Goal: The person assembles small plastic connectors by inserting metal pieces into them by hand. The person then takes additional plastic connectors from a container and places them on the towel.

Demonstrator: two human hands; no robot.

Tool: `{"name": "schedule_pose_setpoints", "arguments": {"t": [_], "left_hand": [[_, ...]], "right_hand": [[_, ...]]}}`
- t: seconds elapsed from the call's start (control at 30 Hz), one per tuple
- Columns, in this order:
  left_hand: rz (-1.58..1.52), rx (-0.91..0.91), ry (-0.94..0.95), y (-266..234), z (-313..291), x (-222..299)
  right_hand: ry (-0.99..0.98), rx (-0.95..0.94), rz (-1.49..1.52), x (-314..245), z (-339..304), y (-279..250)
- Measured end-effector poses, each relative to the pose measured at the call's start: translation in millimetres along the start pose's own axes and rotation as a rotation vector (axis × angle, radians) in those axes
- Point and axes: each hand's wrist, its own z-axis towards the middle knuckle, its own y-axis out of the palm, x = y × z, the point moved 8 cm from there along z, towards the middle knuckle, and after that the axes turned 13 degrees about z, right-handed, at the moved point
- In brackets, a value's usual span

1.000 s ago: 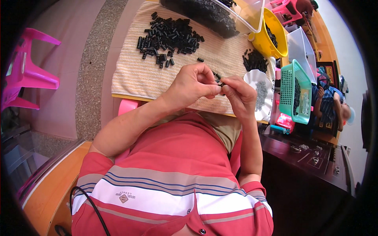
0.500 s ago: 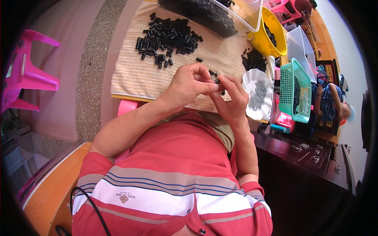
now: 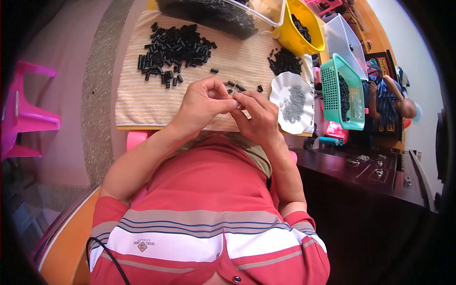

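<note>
My left hand and my right hand meet over the near part of a striped towel, thumbs and forefingers pinched together. Whatever sits between the fingertips is too small and covered to make out. Just beyond the fingers lie several loose black cylinders, with another black piece close by my right hand. Farther off to the left spreads a large pile of short black cylinders. Right of my right hand, a white scalloped dish holds many tiny clear-grey pieces.
A clear plastic bin of black pieces stands at the far edge, beside a yellow tub. Smaller black parts are heaped near the dish. Rightward are a green basket and another person; a pink stool stands left.
The view has shifted, so the table appears farther left. My fingertips have drawn closer together; the dark piece seen between them before is now hidden or gone from there.
</note>
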Motion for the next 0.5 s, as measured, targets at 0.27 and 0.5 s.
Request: {"name": "schedule_pose_setpoints", "arguments": {"t": [0.27, 0.5], "left_hand": [[0.051, 0.006, -0.017, 5.0, -1.8, 0.8], [0.043, 0.026, -0.028, 5.0, -1.1, -1.9]], "right_hand": [[0.069, -0.034, 0.076, 9.5, -3.0, -5.4], [-0.002, 0.287, -0.191, 27.4, 30.0, -91.6]]}}
